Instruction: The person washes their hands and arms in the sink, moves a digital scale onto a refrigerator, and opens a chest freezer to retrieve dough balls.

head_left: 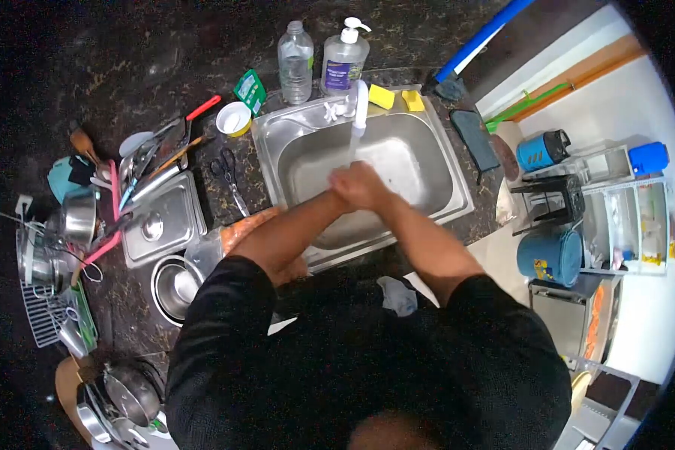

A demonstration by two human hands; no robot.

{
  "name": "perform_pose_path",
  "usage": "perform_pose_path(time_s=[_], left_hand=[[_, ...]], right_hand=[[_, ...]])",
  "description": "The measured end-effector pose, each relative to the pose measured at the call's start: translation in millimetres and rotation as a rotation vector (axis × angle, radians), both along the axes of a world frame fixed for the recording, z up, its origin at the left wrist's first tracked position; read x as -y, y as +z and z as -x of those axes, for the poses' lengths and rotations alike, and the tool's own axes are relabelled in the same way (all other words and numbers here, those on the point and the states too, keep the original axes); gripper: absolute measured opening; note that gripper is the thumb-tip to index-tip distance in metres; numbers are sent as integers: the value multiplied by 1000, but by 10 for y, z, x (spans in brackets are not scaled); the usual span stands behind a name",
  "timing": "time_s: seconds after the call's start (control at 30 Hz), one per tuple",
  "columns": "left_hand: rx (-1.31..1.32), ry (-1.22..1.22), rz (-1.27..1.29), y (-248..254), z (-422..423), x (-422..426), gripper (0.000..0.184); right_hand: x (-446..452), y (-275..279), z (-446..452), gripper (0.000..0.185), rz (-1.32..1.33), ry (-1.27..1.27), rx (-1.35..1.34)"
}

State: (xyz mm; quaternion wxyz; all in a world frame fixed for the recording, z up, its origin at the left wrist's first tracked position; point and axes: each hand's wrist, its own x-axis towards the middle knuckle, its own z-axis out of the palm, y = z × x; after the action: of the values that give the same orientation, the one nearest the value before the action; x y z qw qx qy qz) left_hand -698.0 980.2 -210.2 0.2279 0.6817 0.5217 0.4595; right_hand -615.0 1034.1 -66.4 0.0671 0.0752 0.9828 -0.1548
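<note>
My two hands meet over the metal sink (465,191), below the white tap (361,105), with water running down from its spout onto them. My right hand (367,186) lies on top and is closed around my left hand (342,198). The fingers of my left hand are mostly hidden under the right one, and both look a little blurred. Two yellow sponges, a larger one (381,97) and a smaller one (412,100), rest on the sink's back rim. Behind it stand a pump soap bottle (344,64) and a clear plastic bottle (296,67).
Left of the sink lie scissors (229,176), a metal lid (165,217), a steel bowl (174,289), a white cup (234,118) and piled utensils (150,161). A plastic bag with orange contents (240,229) is by my left forearm. At right are a blue bin (550,257) and drawers (630,225).
</note>
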Motion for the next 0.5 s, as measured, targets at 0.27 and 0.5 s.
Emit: perform_pose_path(time_s=[0.27,0.5], left_hand=[[-713,39,-237,953,-83,93,29],[-647,426,506,1677,253,152,33]], right_hand=[[-635,-20,-284,34,666,-657,-158],[-1370,1249,-998,27,868,-821,-357]])
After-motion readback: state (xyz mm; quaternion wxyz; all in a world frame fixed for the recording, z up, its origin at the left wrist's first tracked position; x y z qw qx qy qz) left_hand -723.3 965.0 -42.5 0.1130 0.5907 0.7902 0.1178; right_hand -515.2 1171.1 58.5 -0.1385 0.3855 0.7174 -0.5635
